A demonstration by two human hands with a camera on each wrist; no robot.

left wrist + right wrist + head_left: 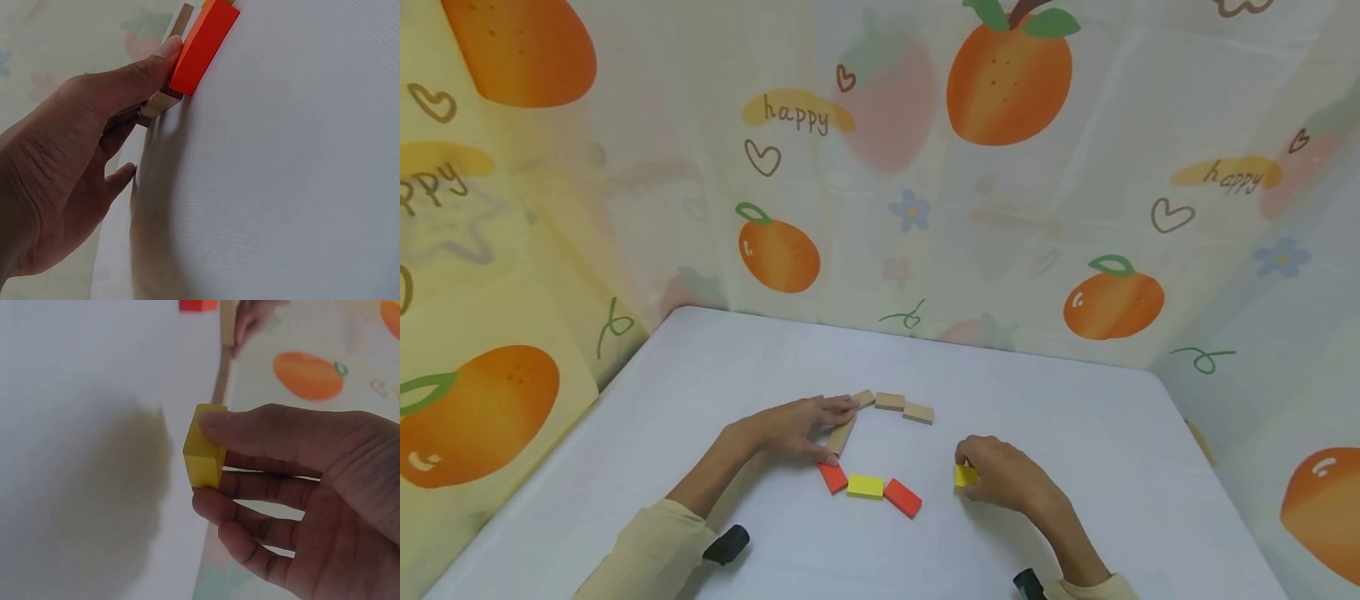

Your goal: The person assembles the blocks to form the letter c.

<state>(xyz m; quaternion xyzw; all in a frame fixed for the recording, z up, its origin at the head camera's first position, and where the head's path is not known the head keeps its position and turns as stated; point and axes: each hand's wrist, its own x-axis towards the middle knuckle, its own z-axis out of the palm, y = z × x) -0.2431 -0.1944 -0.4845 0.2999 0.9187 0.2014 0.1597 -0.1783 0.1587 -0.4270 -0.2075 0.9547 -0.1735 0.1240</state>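
A yellow block is pinched between the thumb and fingers of my right hand, to the right of a curved row of blocks. At the row's left side my left hand spans a plain wooden block, gripping it between thumb and fingers. Its thumb tip lies right at the end of a red block. In the left wrist view the thumb overlaps the side of that red block, and the fingers are partly hidden behind the wooden pieces.
Further along the row lie another yellow block and a second red block. Several plain wooden blocks curve along the far side. All lie on a white table, with a fruit-printed curtain behind it.
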